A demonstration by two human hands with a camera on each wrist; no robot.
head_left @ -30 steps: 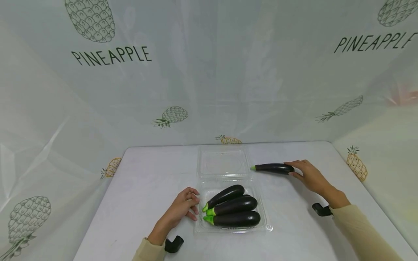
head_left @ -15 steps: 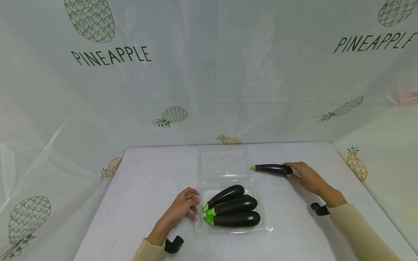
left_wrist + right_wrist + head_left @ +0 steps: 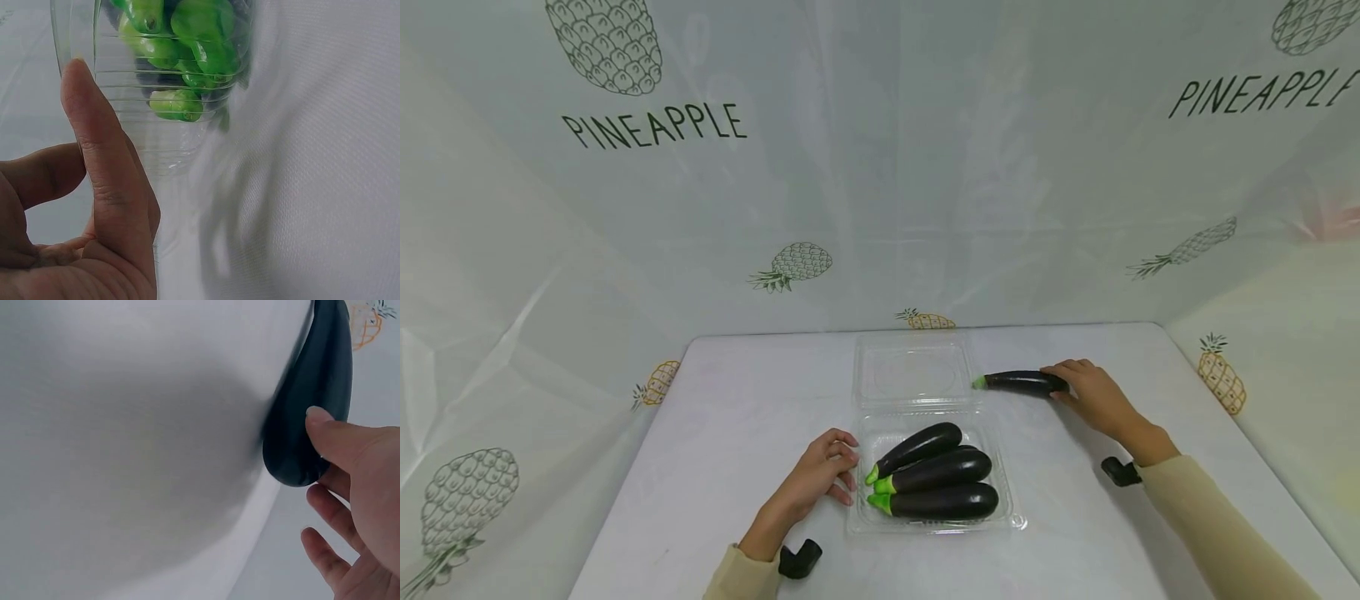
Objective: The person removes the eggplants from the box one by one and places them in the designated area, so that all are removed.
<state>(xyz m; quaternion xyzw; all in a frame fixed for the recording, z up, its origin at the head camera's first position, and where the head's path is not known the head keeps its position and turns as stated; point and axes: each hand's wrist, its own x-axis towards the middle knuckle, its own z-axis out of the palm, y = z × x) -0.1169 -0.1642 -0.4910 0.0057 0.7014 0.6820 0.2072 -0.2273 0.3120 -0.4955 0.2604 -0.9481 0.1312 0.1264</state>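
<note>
My right hand [image 3: 1097,398] pinches the rounded end of a dark purple eggplant [image 3: 1018,382] at the back right of the table. Its thumb [image 3: 331,431] lies along the skin in the right wrist view, with a finger behind. The green stem end points left, toward the lid. In the middle, a clear plastic clamshell container [image 3: 1009,500] holds several eggplants [image 3: 943,502], their green stems [image 3: 203,28] facing left. My left hand [image 3: 818,473] rests at the container's left side, fingers loosely bent, a straight finger [image 3: 103,144] against the clear wall in the left wrist view.
The container's clear lid [image 3: 913,375] lies folded back flat behind it. A white cloth covers the table [image 3: 737,400], and a pineapple-print sheet [image 3: 880,167] hangs around its back and sides. Black wrist mounts [image 3: 801,558] sit under both wrists.
My right hand has shifted slightly left with the eggplant, whose rounded end now sits a little higher in the head view. The left hand and the container have stayed put.
</note>
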